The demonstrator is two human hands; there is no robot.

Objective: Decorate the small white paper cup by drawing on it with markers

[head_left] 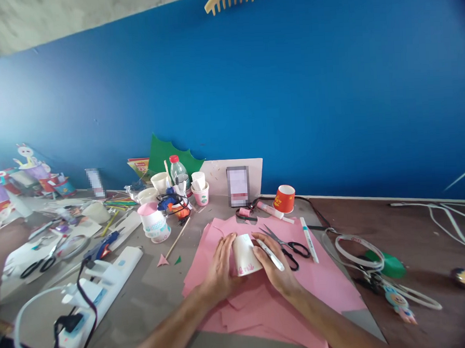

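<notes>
A white paper cup [244,252] with pink markings along its near edge lies tilted between my two hands. My left hand [220,263] is closed round its left side. From the right, my right hand [275,265] presses against the cup and holds a white marker [271,255] between thumb and fingers. Sheets of pink paper [259,307] lie beneath both hands. Just right of my right hand are black-handled scissors [294,247], blades apart. Another white marker [309,240] with a teal end lies beyond them.
A red paper cup [284,198] and a glue tube [273,211] stand and lie behind the paper. To the left are stacked cups [154,222], a bottle [178,171], a power strip [102,295] and a glue gun [102,248]. Cables [361,253] lie right. Another person's arm [3,253] reaches in at left.
</notes>
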